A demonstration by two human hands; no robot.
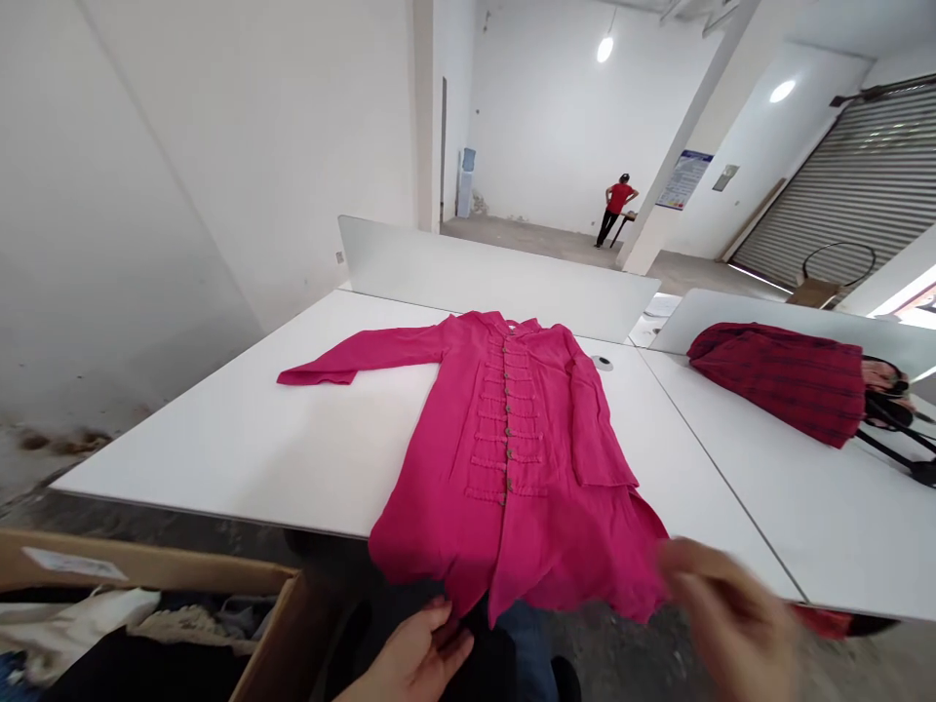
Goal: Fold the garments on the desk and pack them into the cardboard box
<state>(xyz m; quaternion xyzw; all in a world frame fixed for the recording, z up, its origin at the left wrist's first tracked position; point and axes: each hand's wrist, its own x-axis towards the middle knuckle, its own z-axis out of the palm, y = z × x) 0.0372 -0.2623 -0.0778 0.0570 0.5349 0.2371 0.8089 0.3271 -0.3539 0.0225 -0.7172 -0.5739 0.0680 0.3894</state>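
Hanging off the white table (219,429), pink tunic (504,458), blurred right hand (731,624), cropped left hand (413,653), fingers' hold unclear

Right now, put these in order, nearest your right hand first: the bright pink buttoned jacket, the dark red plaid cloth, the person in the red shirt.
Right hand:
1. Bright pink buttoned jacket: beside it, on the white table.
2. Dark red plaid cloth: back on the right-hand table.
3. Person in the red shirt: far across the room.
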